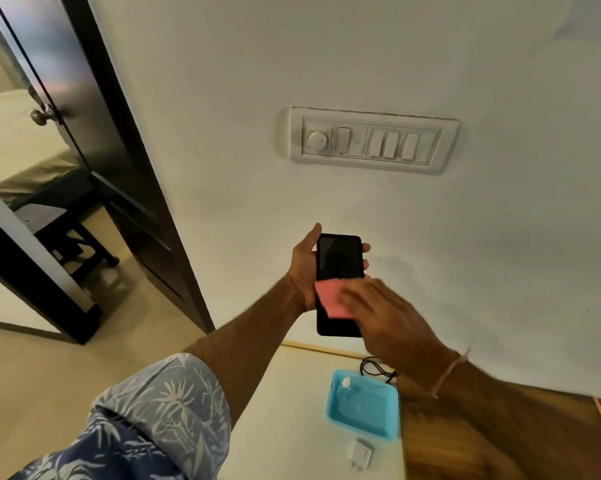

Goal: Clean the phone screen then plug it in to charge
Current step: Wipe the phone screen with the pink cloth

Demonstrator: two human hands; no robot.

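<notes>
One phone [339, 261] is held up in front of the wall, screen dark and facing the camera. The left hand [306, 271] grips it from behind, thumb along the left edge and fingertips curling round the right edge. One pink cloth [328, 299] lies on the lower half of the screen. The right hand [385, 313], blurred, presses on it with fingers stretched fairly flat, and one thin thread band circles that wrist. Below, on the white worktop [292, 410], stands one blue tray [361, 414] with one small clear bottle [346, 382] lying in its far corner. One white charger plug [359, 455] lies just in front of the tray, and one black cable [375, 367] is coiled behind it. One switch panel [368, 140] on the wall has one round dial beside a row of flat rockers.
</notes>
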